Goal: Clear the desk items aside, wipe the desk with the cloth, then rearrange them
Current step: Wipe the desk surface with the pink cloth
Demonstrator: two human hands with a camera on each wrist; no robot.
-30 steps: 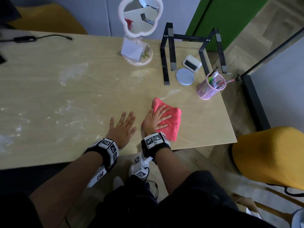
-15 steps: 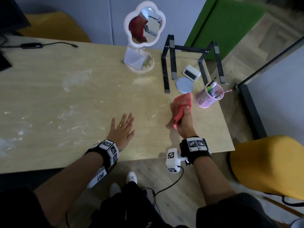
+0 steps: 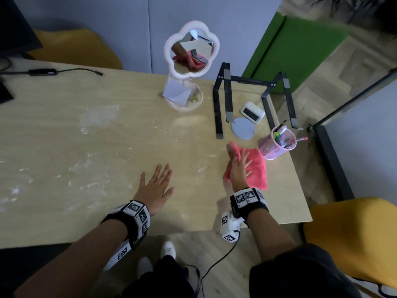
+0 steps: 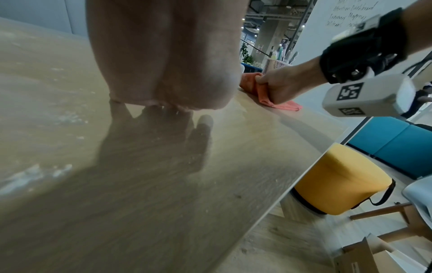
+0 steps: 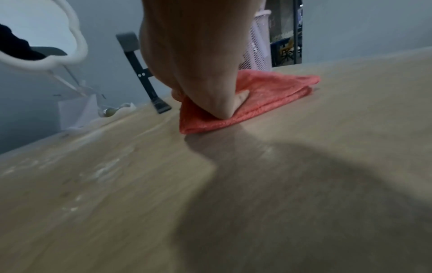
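A red cloth (image 3: 257,171) (image 4: 290,106) (image 5: 275,92) lies folded on the right part of the wooden desk (image 3: 86,147), just in front of the pink pen cup (image 3: 277,147). My right hand (image 3: 239,166) (image 4: 285,81) (image 5: 198,55) presses down on the cloth with straight, spread fingers. A fold of cloth rises beside the thumb. My left hand (image 3: 154,186) (image 4: 163,64) rests flat on the bare desk, fingers spread, holding nothing. White powdery smears (image 3: 96,119) cover the desk's left and middle.
At the back right stand a flower-shaped mirror (image 3: 191,52), a black laptop stand (image 3: 223,100), a small white clock (image 3: 252,111) and a round grey coaster (image 3: 243,131). A cable (image 3: 64,70) lies at the back left. A yellow chair (image 3: 352,237) sits by the desk's right edge.
My right hand lifted the cloth from the front edge, carried it bunched toward the pen cup, and now presses it flat there. The left hand has stayed in place.
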